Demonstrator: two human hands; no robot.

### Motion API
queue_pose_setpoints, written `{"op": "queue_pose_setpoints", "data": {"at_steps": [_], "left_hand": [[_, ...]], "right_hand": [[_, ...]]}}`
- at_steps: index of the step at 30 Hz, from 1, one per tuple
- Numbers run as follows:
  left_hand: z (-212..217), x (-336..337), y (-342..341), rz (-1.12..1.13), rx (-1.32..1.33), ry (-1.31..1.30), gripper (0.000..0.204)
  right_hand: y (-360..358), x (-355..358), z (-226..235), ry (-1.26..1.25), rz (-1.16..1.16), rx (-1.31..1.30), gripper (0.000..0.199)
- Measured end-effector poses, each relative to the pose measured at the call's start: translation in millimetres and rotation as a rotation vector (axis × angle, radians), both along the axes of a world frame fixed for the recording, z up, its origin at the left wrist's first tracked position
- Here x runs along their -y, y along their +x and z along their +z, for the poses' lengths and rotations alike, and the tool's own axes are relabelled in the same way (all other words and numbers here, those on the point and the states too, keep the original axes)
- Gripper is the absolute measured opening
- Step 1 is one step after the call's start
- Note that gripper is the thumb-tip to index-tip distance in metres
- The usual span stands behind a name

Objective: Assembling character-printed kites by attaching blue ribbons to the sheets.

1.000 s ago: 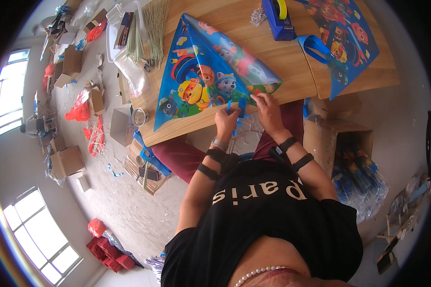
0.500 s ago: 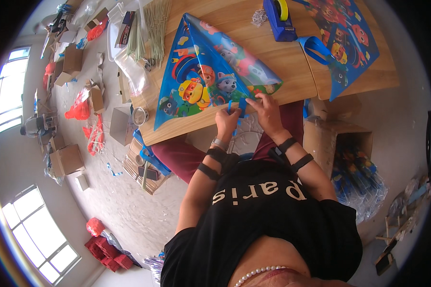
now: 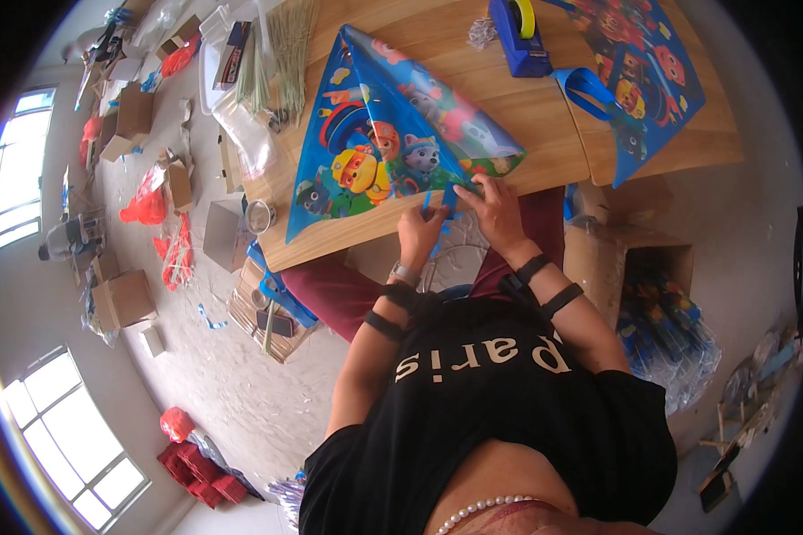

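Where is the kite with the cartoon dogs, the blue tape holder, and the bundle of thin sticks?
kite (image 3: pixel 375 160), head view, on its printed blue middle.
tape holder (image 3: pixel 519 37), head view, on its blue body.
bundle of sticks (image 3: pixel 285 53), head view, on the middle of the bundle.

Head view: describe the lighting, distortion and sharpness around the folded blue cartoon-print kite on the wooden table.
Head view: soft daylight, no hard glare on the folded blue cartoon-print kite; the wooden table edges bow from fisheye distortion; black vignette rings the picture; windows at the left rim are blown out white; the left hand and right hand at the kite's near edge look fairly sharp.
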State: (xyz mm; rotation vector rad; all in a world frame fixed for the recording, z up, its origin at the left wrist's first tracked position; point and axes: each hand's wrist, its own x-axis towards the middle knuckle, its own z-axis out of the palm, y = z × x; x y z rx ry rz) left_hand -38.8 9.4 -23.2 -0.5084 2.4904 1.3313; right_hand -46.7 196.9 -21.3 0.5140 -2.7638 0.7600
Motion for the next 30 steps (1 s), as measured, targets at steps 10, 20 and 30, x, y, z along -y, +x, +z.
{"op": "queue_pose_setpoints", "data": {"at_steps": [10,20,30], "left_hand": [[24,0,15,-0.505,-0.53,-0.388,0.049],[10,1,20,-0.656,-0.349,-0.534,0.066],[6,3,21,-0.673,-0.332,-0.547,0.069]], "right_hand": [[0,-1,-2,0.013,0.01,0.018,0.04],[0,0,-2,0.042,0.014,0.007,0.041],[-10,-7,0,-0.098,0.047,0.052,0.042]]}}
